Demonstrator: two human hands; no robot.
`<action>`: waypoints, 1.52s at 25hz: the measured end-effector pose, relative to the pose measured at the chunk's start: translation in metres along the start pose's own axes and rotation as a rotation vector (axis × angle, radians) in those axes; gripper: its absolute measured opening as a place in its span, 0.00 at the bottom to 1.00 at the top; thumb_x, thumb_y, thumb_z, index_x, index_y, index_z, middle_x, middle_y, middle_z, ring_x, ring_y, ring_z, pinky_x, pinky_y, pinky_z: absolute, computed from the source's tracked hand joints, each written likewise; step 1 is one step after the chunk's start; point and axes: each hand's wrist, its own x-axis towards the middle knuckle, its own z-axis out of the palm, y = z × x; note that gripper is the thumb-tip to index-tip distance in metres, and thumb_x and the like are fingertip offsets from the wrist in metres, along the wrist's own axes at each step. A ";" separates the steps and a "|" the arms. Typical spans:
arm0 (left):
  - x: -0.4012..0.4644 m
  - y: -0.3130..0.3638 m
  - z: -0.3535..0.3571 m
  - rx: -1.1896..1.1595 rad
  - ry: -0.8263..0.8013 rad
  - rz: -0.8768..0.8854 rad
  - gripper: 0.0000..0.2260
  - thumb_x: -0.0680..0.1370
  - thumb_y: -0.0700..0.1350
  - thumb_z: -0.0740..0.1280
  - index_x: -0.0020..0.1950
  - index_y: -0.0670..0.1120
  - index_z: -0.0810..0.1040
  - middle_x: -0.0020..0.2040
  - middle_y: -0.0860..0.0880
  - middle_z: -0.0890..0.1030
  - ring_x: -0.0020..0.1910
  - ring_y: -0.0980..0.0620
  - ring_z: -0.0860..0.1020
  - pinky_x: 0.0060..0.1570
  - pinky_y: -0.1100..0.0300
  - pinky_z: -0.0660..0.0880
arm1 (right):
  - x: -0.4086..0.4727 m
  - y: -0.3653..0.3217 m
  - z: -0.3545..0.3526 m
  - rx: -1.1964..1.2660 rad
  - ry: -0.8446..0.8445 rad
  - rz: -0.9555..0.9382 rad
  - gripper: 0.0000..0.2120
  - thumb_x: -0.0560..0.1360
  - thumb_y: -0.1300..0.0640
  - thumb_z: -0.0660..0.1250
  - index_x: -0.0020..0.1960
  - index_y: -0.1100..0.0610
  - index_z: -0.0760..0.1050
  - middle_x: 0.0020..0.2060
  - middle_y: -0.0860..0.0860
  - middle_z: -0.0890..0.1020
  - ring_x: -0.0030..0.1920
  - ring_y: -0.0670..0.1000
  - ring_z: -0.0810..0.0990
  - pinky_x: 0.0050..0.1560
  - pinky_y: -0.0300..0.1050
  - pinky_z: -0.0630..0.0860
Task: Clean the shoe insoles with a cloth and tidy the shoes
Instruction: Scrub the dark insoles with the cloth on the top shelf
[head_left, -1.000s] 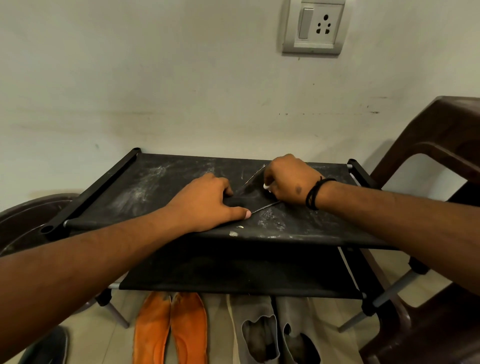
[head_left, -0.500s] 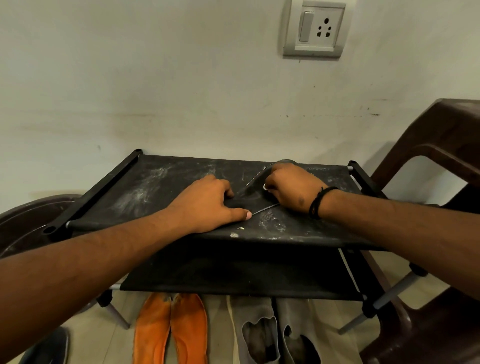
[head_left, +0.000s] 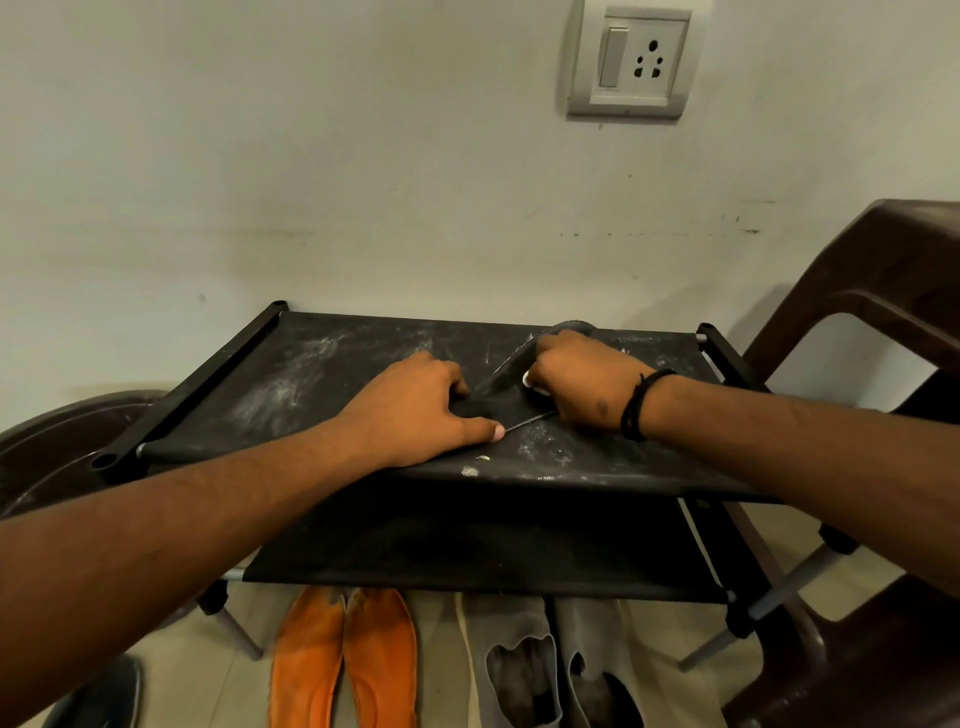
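A black insole (head_left: 506, 395) lies on the dusty top shelf of a black shoe rack (head_left: 311, 374), with its grey far tip showing past my knuckles. My left hand (head_left: 415, 410) presses down on the near end of the insole, thumb stretched along its thin pale edge. My right hand (head_left: 587, 379), with a black band on the wrist, is a fist on the insole's middle. Only a small white bit of cloth (head_left: 534, 383) shows under its fingers.
On the floor under the rack lie two orange insoles (head_left: 343, 660) and two worn grey insoles (head_left: 519, 654). A brown plastic chair (head_left: 883, 322) stands close on the right and a brown seat (head_left: 62, 441) on the left. The wall is just behind the rack.
My right hand has slid a little toward me along the insole, uncovering its grey far tip. My left hand has stayed pressed on the near end.
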 end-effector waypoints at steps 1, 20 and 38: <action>0.000 0.000 0.000 -0.003 -0.002 -0.002 0.39 0.61 0.79 0.61 0.59 0.53 0.80 0.53 0.53 0.79 0.51 0.55 0.78 0.53 0.52 0.79 | 0.001 0.006 0.002 -0.015 0.014 0.047 0.08 0.77 0.61 0.64 0.53 0.57 0.80 0.53 0.55 0.77 0.56 0.57 0.76 0.50 0.46 0.74; 0.000 0.000 0.000 0.007 -0.001 -0.007 0.37 0.61 0.79 0.61 0.58 0.54 0.79 0.53 0.53 0.78 0.51 0.54 0.78 0.52 0.53 0.79 | -0.011 -0.017 -0.001 0.156 0.002 -0.061 0.14 0.81 0.51 0.60 0.54 0.56 0.82 0.47 0.52 0.77 0.45 0.50 0.76 0.47 0.45 0.75; -0.001 0.003 -0.003 0.022 -0.017 -0.005 0.38 0.62 0.79 0.61 0.59 0.54 0.79 0.53 0.53 0.78 0.51 0.55 0.77 0.53 0.53 0.78 | 0.019 0.018 0.003 0.072 0.033 0.199 0.10 0.75 0.61 0.67 0.56 0.57 0.81 0.51 0.57 0.82 0.48 0.57 0.81 0.47 0.47 0.79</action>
